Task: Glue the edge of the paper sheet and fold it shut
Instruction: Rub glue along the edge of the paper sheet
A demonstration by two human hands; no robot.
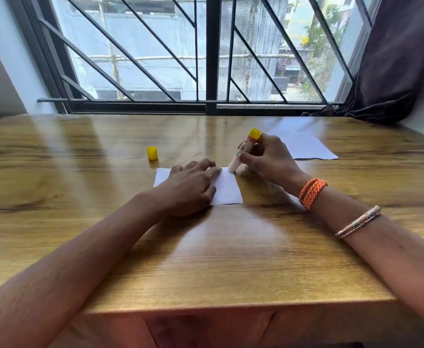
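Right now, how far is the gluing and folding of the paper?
Done: the yellow cap is off and stands on the table. In hand: the right hand holds the glue stick, tip down at the far edge of the paper sheet, while the left hand presses the sheet flat. Left: finish gluing, then fold it shut.
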